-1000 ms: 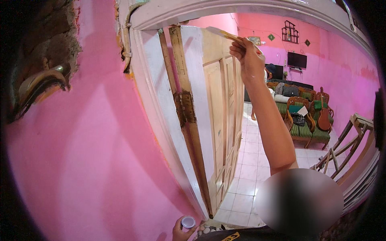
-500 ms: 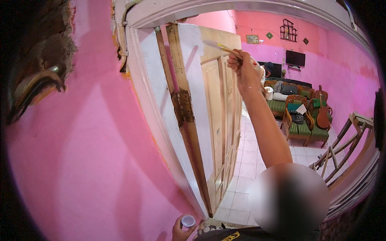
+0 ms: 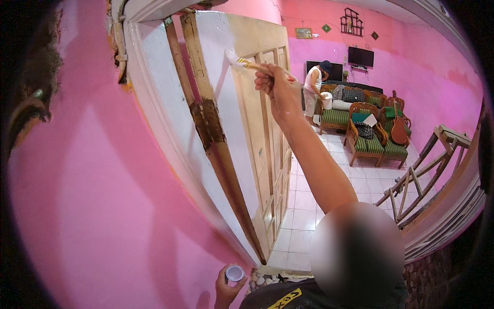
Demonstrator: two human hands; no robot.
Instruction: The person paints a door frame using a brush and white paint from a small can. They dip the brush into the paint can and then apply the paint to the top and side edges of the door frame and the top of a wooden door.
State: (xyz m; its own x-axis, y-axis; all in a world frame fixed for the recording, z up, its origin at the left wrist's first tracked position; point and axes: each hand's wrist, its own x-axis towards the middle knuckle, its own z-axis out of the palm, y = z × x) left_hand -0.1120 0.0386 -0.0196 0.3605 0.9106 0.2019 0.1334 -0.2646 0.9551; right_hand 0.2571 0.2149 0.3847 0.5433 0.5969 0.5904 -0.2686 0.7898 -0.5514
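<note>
My right hand (image 3: 278, 90) is raised at the upper part of a wooden door (image 3: 262, 118), with its fingers closed round the handle of a paintbrush (image 3: 252, 65). The bristles touch the door near its upper left, where white paint meets bare wood. White paint covers the door's hinge-side strip (image 3: 218, 56); the panels are bare tan wood. Low down at the bottom of the view, my left hand (image 3: 226, 291) grips a small round paint can (image 3: 235, 273) by its side. Whitish paint shows inside the can.
A white door frame (image 3: 154, 62) and pink wall (image 3: 98, 195) stand to my left. Beyond the doorway, a person (image 3: 314, 87) bends over a white bucket (image 3: 327, 100) beside green-striped chairs (image 3: 368, 144). A guitar (image 3: 399, 129) leans there. A wooden ladder (image 3: 422, 175) stands at right.
The paintbrush has moved left and down along the door, onto the edge of the painted strip. My view has shifted, and the person in the room shows more fully.
</note>
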